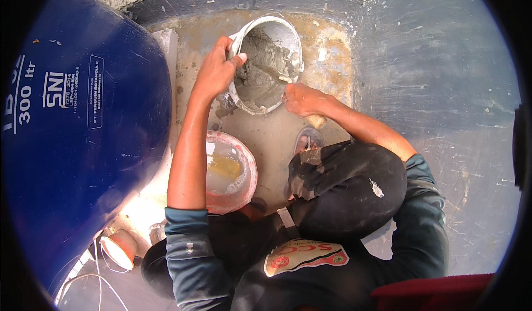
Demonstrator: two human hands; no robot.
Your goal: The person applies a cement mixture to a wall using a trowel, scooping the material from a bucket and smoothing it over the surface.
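A whitish bucket (301, 44) tips toward me on the stained floor, its mouth facing up at me. Wet grey mortar (256, 81) lies inside and coats the inner wall. My left hand (216, 72) grips the bucket's left rim, thumb over the edge. At the right rim, my right hand (303, 99) is closed around a trowel (317, 121). Its wooden handle end pokes out below my fist. The trowel's front end reaches into the bucket, where mortar partly hides the blade.
Below my left forearm stands a reddish tub (252, 170) of cloudy water with a yellow sponge (226, 167). A big blue tank (119, 128) fills the left side. To the right rises a grey wall (438, 84). An orange-rimmed round object (119, 249) and white cables (100, 278) lie lower left.
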